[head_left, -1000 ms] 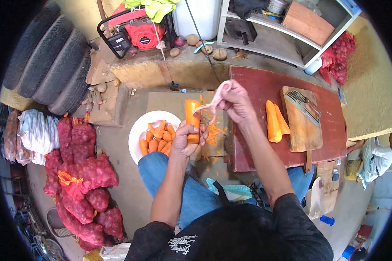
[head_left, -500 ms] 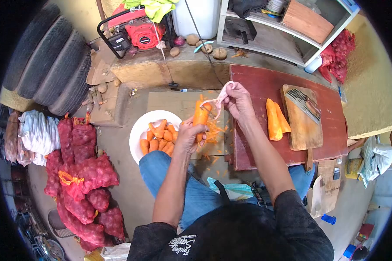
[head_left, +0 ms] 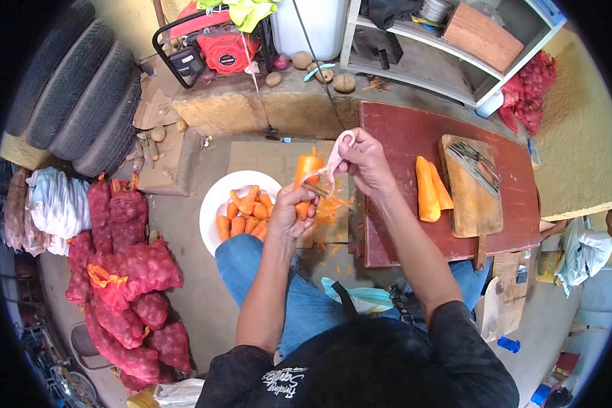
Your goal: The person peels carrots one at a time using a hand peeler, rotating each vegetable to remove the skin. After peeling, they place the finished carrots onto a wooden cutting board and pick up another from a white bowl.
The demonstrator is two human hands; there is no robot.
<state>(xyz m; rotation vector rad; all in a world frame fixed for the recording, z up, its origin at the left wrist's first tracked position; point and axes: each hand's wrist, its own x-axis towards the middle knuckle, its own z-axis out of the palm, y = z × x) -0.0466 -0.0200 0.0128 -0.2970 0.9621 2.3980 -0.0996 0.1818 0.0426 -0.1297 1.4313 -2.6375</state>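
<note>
The left hand [head_left: 295, 212] grasps a thick carrot [head_left: 309, 166], fingers and thumb wrapped round its near end, the far end standing clear of the grip; the right hand [head_left: 366, 162] clasps the handle of a pink peeler [head_left: 338, 154], whose head lies across the carrot just beyond the left thumb; whether the edge bites into the carrot is too small to tell. The carrot is in the middle of the scene, held up above the floor between the bowl and the surface; both hands are in front of the person's body, the right one a little farther off and close to the left edge of the surface.

Below the carrot, orange shavings [head_left: 331, 207] are strewn over cardboard [head_left: 251, 156] on the floor; to the left is a white bowl [head_left: 209, 197] of smaller carrots [head_left: 249, 207], just beyond the left knee [head_left: 236, 257]; to the right is the red surface [head_left: 396, 228], with two long carrots [head_left: 426, 194] lying side by side, and right of them a wooden board [head_left: 474, 214], its handle pointing near, with a metal tool [head_left: 479, 166] lying on it.

Red net sacks [head_left: 132, 272] are heaped at the left; tyres [head_left: 81, 102] lean at the far left; a red generator [head_left: 226, 54] stands at the far side, with a grey shelf [head_left: 421, 64] at the far right.
</note>
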